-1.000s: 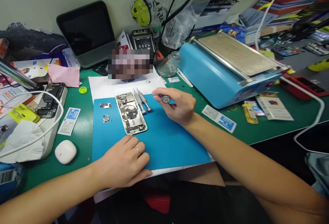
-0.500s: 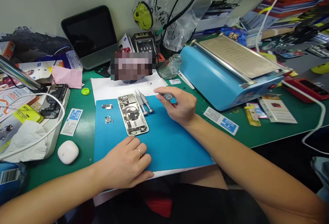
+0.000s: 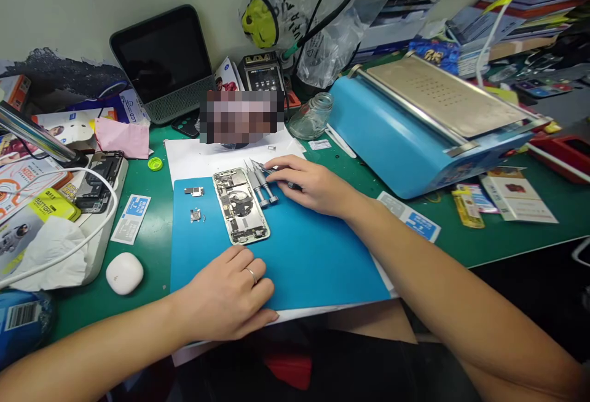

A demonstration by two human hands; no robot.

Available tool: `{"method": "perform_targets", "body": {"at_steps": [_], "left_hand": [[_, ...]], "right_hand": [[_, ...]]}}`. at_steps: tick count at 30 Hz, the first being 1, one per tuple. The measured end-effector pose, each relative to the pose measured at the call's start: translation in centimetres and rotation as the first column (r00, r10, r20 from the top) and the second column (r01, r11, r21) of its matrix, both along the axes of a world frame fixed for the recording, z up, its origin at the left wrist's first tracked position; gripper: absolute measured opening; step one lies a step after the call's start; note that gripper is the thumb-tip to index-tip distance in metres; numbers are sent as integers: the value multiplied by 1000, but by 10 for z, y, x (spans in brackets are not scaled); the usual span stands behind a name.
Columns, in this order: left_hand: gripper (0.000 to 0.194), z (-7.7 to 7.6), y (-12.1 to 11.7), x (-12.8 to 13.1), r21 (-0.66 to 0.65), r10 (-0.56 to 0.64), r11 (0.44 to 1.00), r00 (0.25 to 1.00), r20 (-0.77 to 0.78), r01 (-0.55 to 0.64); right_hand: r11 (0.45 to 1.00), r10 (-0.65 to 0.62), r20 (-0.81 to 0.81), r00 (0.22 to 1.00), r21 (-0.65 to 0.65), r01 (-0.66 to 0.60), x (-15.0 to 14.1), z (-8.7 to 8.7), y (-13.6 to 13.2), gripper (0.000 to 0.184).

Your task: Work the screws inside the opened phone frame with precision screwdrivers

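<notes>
My right hand (image 3: 313, 184) has its fingers on a grey screwdriver (image 3: 293, 185), its dark end showing under the fingers. The screwdriver is low over the blue mat (image 3: 322, 254), beside two more grey screwdrivers (image 3: 262, 185) that lie side by side. To their left lies an opened phone (image 3: 241, 205) with its inner parts bare. My left hand (image 3: 230, 291), with a ring on it, rests on the mat's front edge below the phone; its fingers are curled and no object shows in them. Small phone parts (image 3: 195, 191) and a small board (image 3: 196, 215) lie left of the phone.
A blue machine with a metal plate (image 3: 391, 137) stands at the right. Behind the mat are a glass jar (image 3: 313, 116), a dark screen (image 3: 161, 61) and white paper (image 3: 184, 156). A white rounded case (image 3: 124, 273) and a printed card (image 3: 131, 219) lie left.
My right hand has lowered and turned palm down, bringing the screwdriver beside the other two. My left hand stays in place. The view has shifted slightly.
</notes>
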State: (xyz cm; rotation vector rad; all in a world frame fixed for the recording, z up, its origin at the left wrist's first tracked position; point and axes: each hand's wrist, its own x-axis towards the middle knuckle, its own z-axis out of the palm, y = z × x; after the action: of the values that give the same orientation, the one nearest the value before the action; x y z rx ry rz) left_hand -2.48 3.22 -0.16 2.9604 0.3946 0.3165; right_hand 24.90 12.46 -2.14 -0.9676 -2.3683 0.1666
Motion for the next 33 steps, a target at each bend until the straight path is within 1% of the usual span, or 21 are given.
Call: {"method": "perform_targets", "body": {"at_steps": [5, 9, 13, 19, 22, 24, 26, 29, 31, 33], "left_hand": [[32, 1, 0, 0, 2, -2, 1000, 1000, -6, 2], [32, 1, 0, 0, 2, 1, 1000, 1000, -6, -1], [33, 0, 0, 0, 9, -3, 1000, 1000, 0, 3], [32, 0, 0, 0, 6, -12, 1000, 1000, 3, 12], [32, 0, 0, 0, -1, -12, 1000, 1000, -3, 12], [33, 0, 0, 0, 0, -10, 1000, 1000, -4, 10], [33, 0, 0, 1, 3, -6, 1000, 1000, -5, 6], [33, 2, 0, 1, 5, 0, 1000, 1000, -10, 0], [33, 2, 0, 1, 2, -1, 1000, 1000, -12, 1], [33, 3, 0, 1, -4, -2, 1000, 1000, -14, 2]], "right_hand": [[996, 9, -9, 1000, -85, -10, 0, 5, -3, 26], [996, 4, -1, 1000, -95, -4, 0, 5, -5, 30], [993, 46, -20, 999, -112, -48, -2, 5, -5, 32], [986, 63, 42, 997, -158, -56, -3, 5, -7, 23], [985, 89, 23, 996, -152, -84, -2, 4, -6, 16], [984, 98, -31, 995, -147, -101, -3, 4, -6, 14], [983, 88, -123, 989, -151, -106, -4, 6, -7, 12], [978, 25, -300, 954, -190, -85, -8, 11, -10, 11], [970, -33, -431, 902, -232, -75, -11, 14, -14, 14], [964, -92, -590, 802, -255, -76, -15, 16, -17, 22]]}}
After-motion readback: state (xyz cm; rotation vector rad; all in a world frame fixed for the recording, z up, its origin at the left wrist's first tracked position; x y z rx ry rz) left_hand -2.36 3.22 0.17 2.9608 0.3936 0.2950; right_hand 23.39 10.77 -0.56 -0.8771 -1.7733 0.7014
